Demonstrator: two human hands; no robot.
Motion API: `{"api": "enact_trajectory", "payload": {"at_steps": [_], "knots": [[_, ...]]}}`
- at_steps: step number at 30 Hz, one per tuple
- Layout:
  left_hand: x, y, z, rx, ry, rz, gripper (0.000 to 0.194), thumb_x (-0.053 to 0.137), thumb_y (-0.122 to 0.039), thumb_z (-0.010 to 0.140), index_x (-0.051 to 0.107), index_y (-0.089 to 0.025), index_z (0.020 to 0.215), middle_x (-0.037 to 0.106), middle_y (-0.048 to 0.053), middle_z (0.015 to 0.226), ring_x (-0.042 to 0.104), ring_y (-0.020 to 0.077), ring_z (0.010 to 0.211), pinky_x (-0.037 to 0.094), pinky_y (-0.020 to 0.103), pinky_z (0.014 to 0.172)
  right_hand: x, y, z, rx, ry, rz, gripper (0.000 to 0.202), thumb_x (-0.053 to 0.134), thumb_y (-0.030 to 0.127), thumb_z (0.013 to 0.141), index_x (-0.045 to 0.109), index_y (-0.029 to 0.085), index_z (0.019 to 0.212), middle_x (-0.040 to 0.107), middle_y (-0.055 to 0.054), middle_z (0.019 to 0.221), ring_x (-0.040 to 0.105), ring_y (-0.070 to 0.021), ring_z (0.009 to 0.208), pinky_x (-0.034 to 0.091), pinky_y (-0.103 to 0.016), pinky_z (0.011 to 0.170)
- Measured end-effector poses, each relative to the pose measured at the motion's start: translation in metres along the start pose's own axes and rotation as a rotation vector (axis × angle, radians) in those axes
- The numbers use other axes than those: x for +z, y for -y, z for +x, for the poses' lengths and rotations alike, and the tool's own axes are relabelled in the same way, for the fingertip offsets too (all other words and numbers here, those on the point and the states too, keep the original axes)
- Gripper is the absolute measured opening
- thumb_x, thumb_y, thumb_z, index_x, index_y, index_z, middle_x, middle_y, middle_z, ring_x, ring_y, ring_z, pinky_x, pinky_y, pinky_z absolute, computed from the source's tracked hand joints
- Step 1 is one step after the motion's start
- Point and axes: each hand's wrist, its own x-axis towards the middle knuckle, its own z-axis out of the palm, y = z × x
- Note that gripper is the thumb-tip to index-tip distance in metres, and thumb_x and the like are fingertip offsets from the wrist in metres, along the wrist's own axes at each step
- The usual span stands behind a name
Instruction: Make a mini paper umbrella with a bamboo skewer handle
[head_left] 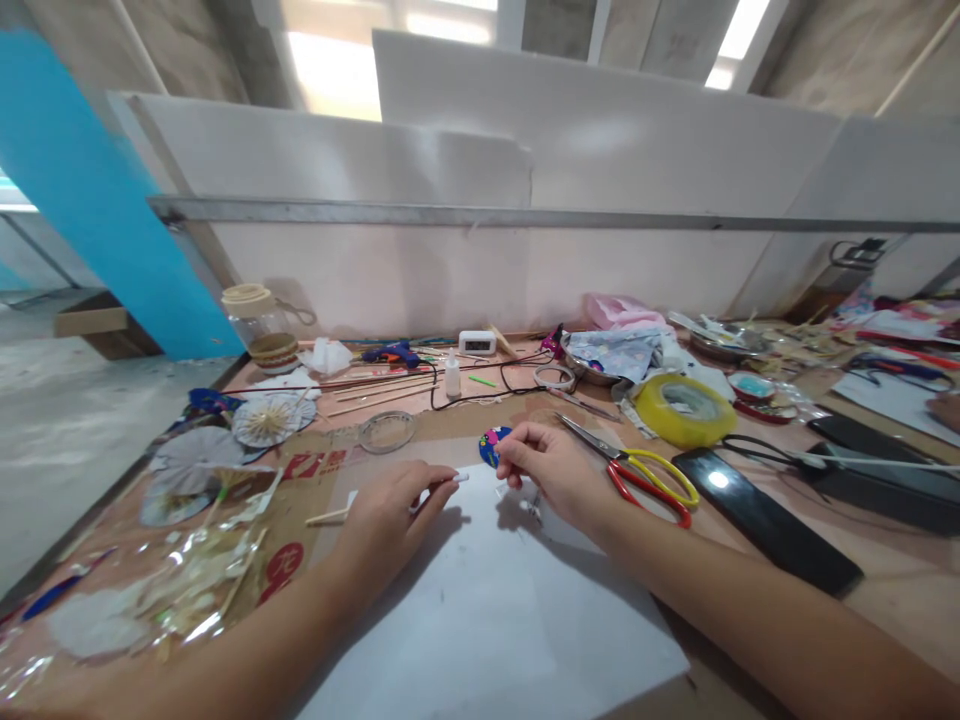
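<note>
My left hand [397, 505] is closed over the white paper, pinching a thin white stick [462, 477] whose tip shows past the fingertips. A pale wooden stick [327, 518] juts out on the other side of that hand; whether it is the same piece I cannot tell. My right hand [551, 465] is closed in a pinch, and what it holds, if anything, is hidden. Just beyond its fingertips is a small round blue piece with a pink flower pattern [491, 446]. Small bits [534, 508] lie under the right hand on the white paper [480, 610].
Scissors [652, 480], a yellow tape roll [684, 410] and a black phone [765, 520] lie at right. Mid-table stand a small white bottle [452, 375] and a clear ring [387, 431]. Folded paper fans [270, 415] and plastic bags [187, 570] cover the left. Another person's hand [945, 408] shows far right.
</note>
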Motion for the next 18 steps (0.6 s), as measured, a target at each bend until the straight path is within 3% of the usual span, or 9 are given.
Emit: {"api": "enact_trajectory", "payload": {"at_steps": [3,6,9,11,13,15,18], "knots": [[0.002,0.003,-0.002,-0.026,0.022,0.005,0.022,0.052,-0.034,0.099,0.070,-0.022,0.100,0.075,0.002,0.088,0.067,0.0153,0.072,0.051,0.027,0.068,-0.002,0.006,0.002,-0.045,-0.045,-0.086,0.045,0.078,0.057,0.071,0.053,0.020,0.066,0.060,0.004,0.052,0.047,-0.0091,0.046,0.035,-0.022,0.047],[0.002,0.004,-0.003,-0.014,0.027,0.004,0.021,0.052,-0.034,0.099,0.069,-0.022,0.101,0.075,0.001,0.089,0.067,0.0153,0.074,0.051,0.027,0.070,-0.007,0.017,0.001,-0.126,-0.051,-0.273,0.054,0.057,0.067,0.085,0.049,0.021,0.059,0.050,0.005,0.046,0.041,-0.0091,0.043,0.031,-0.023,0.046],[0.001,0.003,-0.003,0.001,0.023,0.008,0.020,0.052,-0.034,0.099,0.068,-0.022,0.100,0.075,0.001,0.088,0.067,0.0155,0.074,0.051,0.027,0.071,-0.013,0.033,-0.003,-0.244,-0.038,-0.527,0.059,0.041,0.061,0.096,0.043,0.022,0.051,0.040,0.005,0.043,0.037,-0.0097,0.042,0.030,-0.025,0.046],[0.001,0.002,-0.003,0.007,0.025,0.008,0.019,0.053,-0.033,0.099,0.068,-0.022,0.101,0.075,0.001,0.089,0.068,0.0156,0.076,0.051,0.027,0.072,-0.017,0.040,-0.004,-0.311,-0.015,-0.683,0.045,0.046,0.048,0.098,0.055,0.020,0.063,0.049,0.004,0.051,0.045,-0.0113,0.048,0.034,-0.025,0.050],[0.002,0.003,-0.003,0.020,0.021,-0.001,0.019,0.052,-0.032,0.100,0.067,-0.022,0.102,0.074,0.002,0.091,0.068,0.0157,0.078,0.051,0.028,0.073,-0.021,0.041,-0.002,-0.352,0.008,-0.827,0.015,0.056,0.031,0.094,0.066,0.019,0.094,0.065,0.001,0.070,0.059,-0.0144,0.063,0.043,-0.026,0.060],[0.004,0.004,-0.004,0.040,0.012,-0.009,0.019,0.051,-0.032,0.100,0.067,-0.021,0.103,0.074,0.003,0.090,0.068,0.0159,0.079,0.051,0.028,0.072,-0.023,0.036,0.002,-0.365,0.023,-0.991,0.029,0.063,0.020,0.088,0.063,0.019,0.117,0.073,-0.004,0.096,0.066,-0.0190,0.086,0.049,-0.031,0.077],[0.007,0.007,-0.005,0.052,-0.005,-0.009,0.019,0.052,-0.031,0.100,0.068,-0.021,0.104,0.073,0.003,0.090,0.068,0.0163,0.079,0.051,0.028,0.072,-0.027,0.023,0.007,-0.367,0.077,-1.263,0.043,0.073,0.026,0.083,0.062,0.015,0.123,0.070,-0.013,0.119,0.062,-0.0278,0.111,0.045,-0.041,0.096]]}}
